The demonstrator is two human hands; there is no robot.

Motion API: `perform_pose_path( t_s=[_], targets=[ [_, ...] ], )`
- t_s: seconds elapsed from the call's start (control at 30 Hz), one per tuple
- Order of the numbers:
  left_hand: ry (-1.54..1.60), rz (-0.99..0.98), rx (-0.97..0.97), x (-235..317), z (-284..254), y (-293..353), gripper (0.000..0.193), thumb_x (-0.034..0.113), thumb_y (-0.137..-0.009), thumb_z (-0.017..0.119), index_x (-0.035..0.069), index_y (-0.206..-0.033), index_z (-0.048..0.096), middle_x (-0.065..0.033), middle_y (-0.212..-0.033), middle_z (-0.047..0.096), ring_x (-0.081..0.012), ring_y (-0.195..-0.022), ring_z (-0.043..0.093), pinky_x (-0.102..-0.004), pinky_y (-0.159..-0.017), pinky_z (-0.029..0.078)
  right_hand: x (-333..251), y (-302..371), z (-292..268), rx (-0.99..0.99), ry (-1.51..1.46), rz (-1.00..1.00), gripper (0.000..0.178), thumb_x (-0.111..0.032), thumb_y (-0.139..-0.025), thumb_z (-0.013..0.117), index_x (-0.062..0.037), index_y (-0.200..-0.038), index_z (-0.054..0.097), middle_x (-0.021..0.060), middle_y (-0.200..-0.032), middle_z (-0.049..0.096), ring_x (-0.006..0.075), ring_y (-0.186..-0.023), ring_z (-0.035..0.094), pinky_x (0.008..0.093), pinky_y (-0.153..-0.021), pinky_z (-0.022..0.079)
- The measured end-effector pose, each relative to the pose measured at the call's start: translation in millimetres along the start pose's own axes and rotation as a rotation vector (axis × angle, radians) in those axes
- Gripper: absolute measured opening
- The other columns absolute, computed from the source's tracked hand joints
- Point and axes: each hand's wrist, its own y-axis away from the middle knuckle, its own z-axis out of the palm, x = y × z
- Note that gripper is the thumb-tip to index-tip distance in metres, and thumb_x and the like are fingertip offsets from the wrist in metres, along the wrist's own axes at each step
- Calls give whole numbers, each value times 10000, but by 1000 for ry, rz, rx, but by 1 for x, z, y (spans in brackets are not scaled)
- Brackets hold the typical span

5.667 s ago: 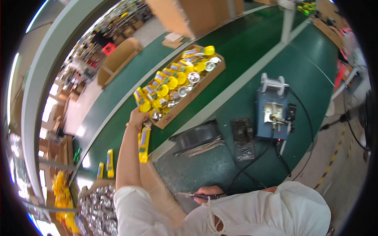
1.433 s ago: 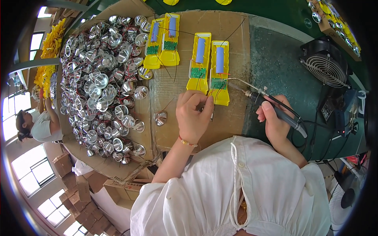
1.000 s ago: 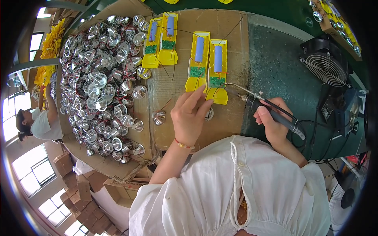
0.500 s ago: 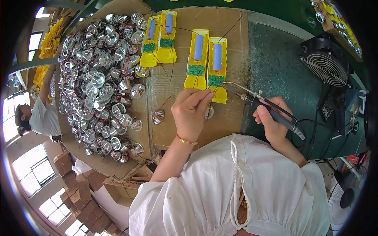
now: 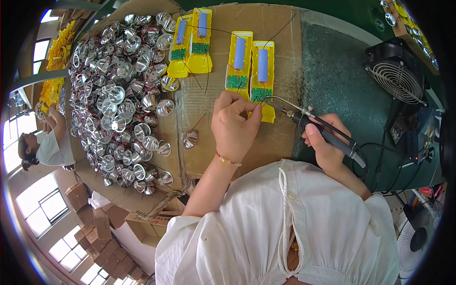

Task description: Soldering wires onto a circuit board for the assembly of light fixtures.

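Note:
My left hand (image 5: 235, 126) pinches a thin wire, mostly hidden by the fingertips, at the lower end of a green circuit board (image 5: 260, 94). That board lies in a yellow plastic housing (image 5: 268, 114) beneath a blue cylindrical battery (image 5: 262, 66). In my right hand (image 5: 330, 142) is a soldering iron (image 5: 325, 136) with a thin curved metal tube; its tip end is at the board, close to my left fingertips. A second yellow housing (image 5: 232, 97) with battery and board lies just left, partly behind my left hand.
Left is a big heap of silver reflector cups (image 5: 126, 109) with wires; one loose reflector (image 5: 190, 138) lies near my left wrist. Two more yellow housings (image 5: 177, 70) lie at the back. A black fan (image 5: 396, 73) stands right. Another person (image 5: 52, 145) is at far left.
My left hand has turned slightly, its fingertips now nearer the board. The iron's tip has shifted slightly. The person at far left has raised their arms toward a yellow pile.

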Motion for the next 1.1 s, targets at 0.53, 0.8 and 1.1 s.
perform_pose_path(
  t_s=[0.53,0.8,1.1],
  targets=[
    [-32,-14,-27,3,-1,-3,69,113,-644,699,54,-658,667,-64,-766,561,-227,-743,560,-335,-632,456,-2,4,-6,54,-154,62,166,-95,-817,621,22,-900,538,97,-698,606,100,-591,575,211,-507,465],
    [8,55,146,-2,-38,-18,164,167,-703,697,11,-735,660,-113,-686,611,-216,-535,582,-301,-491,460,3,6,-23,135,-179,50,172,-99,-812,624,22,-902,542,93,-694,601,93,-556,551,204,-494,451],
    [-284,99,74,-25,-42,-47,80,133,-726,616,63,-714,653,-98,-621,606,-255,-541,596,-338,-517,467,7,3,-34,191,-212,41,152,-81,-819,609,18,-913,543,83,-673,587,83,-544,532,195,-490,439]
  ],
)
